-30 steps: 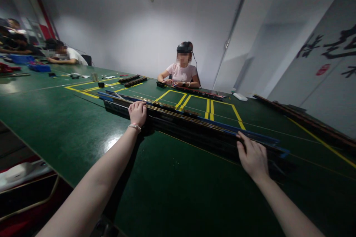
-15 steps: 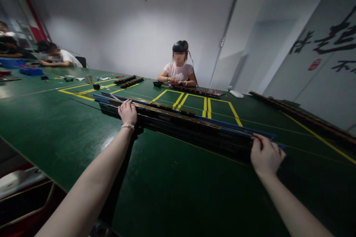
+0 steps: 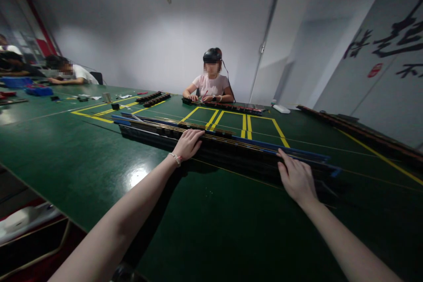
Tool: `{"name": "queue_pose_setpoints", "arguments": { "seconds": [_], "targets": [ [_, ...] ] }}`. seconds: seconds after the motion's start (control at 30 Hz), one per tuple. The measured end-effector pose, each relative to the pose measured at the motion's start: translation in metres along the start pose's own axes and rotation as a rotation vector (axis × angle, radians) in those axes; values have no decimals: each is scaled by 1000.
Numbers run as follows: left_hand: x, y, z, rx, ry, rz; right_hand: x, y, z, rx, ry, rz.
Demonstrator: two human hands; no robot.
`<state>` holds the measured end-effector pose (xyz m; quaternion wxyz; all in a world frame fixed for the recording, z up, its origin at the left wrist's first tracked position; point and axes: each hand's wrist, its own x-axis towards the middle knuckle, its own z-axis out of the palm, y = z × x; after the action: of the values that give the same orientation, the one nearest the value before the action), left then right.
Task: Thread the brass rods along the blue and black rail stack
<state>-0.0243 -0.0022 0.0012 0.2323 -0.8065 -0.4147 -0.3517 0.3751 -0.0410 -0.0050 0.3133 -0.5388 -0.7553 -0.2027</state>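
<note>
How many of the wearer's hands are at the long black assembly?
2: the left hand near the middle of the long black assembly, the right hand toward its right end. Both are visible.

A head-worn camera looks forward and down across the table (image 3: 82,158), facing the wall (image 3: 132,17).

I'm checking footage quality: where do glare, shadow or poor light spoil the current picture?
Head view: white glare on the green tabletop, just left of the left forearm; a dark shadow along that forearm's right side; the long bundle's black near side too dim for detail.
</note>
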Motion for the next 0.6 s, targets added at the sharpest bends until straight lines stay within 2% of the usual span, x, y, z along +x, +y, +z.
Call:
{"name": "queue_pose_setpoints", "arguments": {
  "seconds": [0.13, 0.23, 0.4, 0.47, 0.6],
  "targets": [
    [2, 0, 1, -15, 8, -55, 0, -1, -1, 14, 1, -9],
    [-4, -13, -6, 4, 38, -138, -1, -1, -1, 22, 8, -21],
    [-16, -36, -17, 86, 153, -355, -1, -2, -2, 36, 17, -23],
    [-17, -35, -17, 88, 149, -340, -1, -2, -2, 35, 12, -21],
    [-9, -15, -11, 22, 21, -113, -1, -1, -2, 33, -1, -17]
  ]
}}
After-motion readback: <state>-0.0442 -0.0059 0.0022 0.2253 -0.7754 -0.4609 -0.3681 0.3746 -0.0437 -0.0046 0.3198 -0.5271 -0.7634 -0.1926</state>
